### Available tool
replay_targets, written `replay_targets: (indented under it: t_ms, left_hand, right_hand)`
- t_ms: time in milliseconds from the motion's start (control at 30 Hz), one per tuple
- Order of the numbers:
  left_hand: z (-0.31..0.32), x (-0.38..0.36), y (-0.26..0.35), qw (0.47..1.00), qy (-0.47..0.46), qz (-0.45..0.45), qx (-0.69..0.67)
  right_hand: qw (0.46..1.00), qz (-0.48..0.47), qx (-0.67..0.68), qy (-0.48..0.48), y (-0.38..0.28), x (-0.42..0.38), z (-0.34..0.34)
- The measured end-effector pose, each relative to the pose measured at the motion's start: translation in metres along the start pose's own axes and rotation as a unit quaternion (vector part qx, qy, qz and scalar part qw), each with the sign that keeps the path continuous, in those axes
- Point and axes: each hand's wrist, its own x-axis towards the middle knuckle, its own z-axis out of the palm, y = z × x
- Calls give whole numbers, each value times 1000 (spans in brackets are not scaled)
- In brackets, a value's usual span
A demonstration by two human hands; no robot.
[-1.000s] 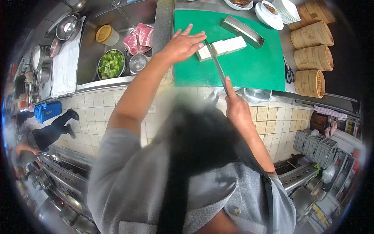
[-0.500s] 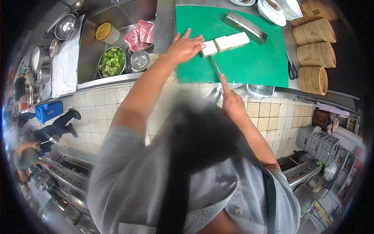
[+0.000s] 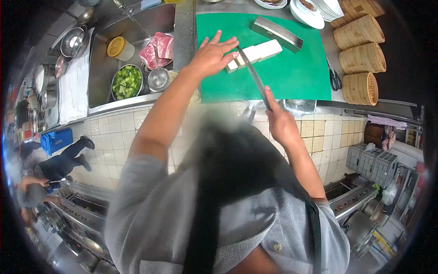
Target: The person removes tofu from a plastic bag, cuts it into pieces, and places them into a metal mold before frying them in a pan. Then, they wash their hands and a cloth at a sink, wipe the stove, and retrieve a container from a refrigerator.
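Note:
My right hand (image 3: 284,124) is closed round the handle of a long knife (image 3: 256,78), its index finger stretched along the top. The blade lies across a row of white tofu blocks (image 3: 265,50), near the left end. Beside that end, my left hand (image 3: 211,56) has its fingers spread, with the thumb against the leftmost tofu. Both the tofu and the blade are over a green cutting board (image 3: 296,75). Behind the tofu on the board rests a long metal box (image 3: 277,34).
Left of the board, a sink (image 3: 101,75) holds raw meat (image 3: 157,48), a bowl of chopped greens (image 3: 127,82) and a yellow-lidded tub (image 3: 120,48). Scissors (image 3: 335,80), bamboo steamers (image 3: 360,58) and white plates (image 3: 327,9) stand right. Another person (image 3: 59,164) is at far left.
The knife has moved from the tofu's near edge to across the row, its tip now farther back near my left fingers. The whole view has shifted slightly.

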Motion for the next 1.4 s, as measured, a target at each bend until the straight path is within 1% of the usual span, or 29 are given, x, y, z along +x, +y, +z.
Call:
replay_targets:
  t_ms: [67,100,133,200,333,433,700,800,900,1000,1033,1133,1167,1200,1233,1300,1333,1400]
  left_hand:
    - [-3,14,8,999,28,20,1]
    - [0,20,9,999,29,19,0]
    - [2,25,11,999,25,22,1]
    - [7,31,11,999,20,25,2]
    - [18,33,9,1000,-1,11,13]
    - [21,33,6,1000,-11,6,21]
    - [22,37,4,999,-16,3,27]
    - [26,37,-1,1000,-16,5,21]
    - [28,35,-2,1000,-20,9,16]
    - [32,34,2,999,-30,-6,14]
    - [34,35,3,998,-41,-20,32]
    - [38,37,12,995,-60,-52,59]
    - [37,39,14,993,-69,-69,69]
    - [38,39,14,993,-69,-68,69]
    - [40,39,15,993,-66,-70,68]
    - [41,40,15,993,-61,-69,70]
    - [40,41,14,994,-64,-69,56]
    - [40,39,11,995,-69,-65,43]
  right_hand:
    - [999,-1,-31,35,1,0,-13]
    - [997,-27,-39,66,10,3,-11]
    - [997,-28,-40,66,16,6,-11]
    - [995,-18,-76,63,24,10,-12]
    - [995,-8,-80,53,31,14,-11]
    - [996,-11,-82,39,32,15,-12]
    - [993,-44,-103,46,42,20,-10]
    - [995,-19,-99,23,39,21,-12]
    - [991,-27,-127,28,46,23,-5]
    - [989,-13,-147,8,56,30,8]
    - [989,-13,-146,6,60,34,13]
    - [990,-8,-142,-15,61,43,15]
    - [992,9,-120,-37,58,44,11]
    - [993,27,-99,-59,56,43,8]
    - [993,27,-99,-58,59,43,8]
    - [996,-23,66,-54,67,43,5]
    - [996,-24,66,-52,67,44,4]
    - [996,3,58,-67,65,43,-1]
